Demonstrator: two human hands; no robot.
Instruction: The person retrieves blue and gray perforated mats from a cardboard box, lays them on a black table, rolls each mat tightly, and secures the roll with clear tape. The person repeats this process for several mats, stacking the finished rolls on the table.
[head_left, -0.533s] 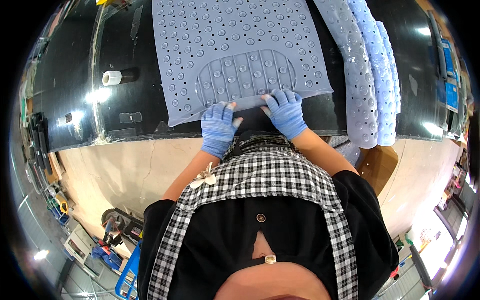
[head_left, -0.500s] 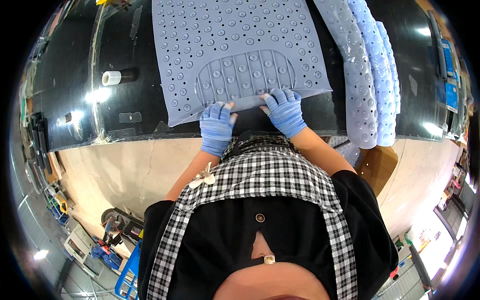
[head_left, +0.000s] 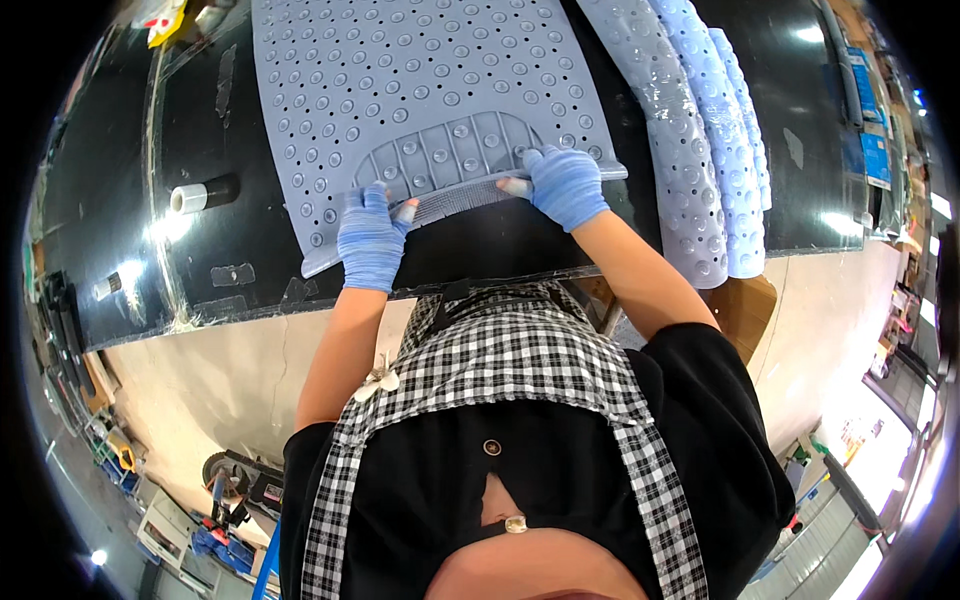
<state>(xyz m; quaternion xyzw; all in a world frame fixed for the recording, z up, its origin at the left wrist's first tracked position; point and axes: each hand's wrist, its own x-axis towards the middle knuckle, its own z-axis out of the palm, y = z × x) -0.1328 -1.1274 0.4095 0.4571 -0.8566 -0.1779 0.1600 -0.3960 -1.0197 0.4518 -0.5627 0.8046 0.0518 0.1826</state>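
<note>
Right of the mat (head_left: 425, 110), blue packages (head_left: 876, 158): blurred markings.

Black surface (head_left: 810, 190) in front of me, glossy, scuffed, pale line (head_left: 153, 150) running front to back at my left. Blue-grey mat (head_left: 400, 70) spread on it, near edge curled up toward me. Three bumpy rolls (head_left: 728, 150) side by side at my right, near ends of two reaching past edge. Small roll (head_left: 190, 200) on its side to my left, flat patch (head_left: 232, 274) nearer me.
</note>
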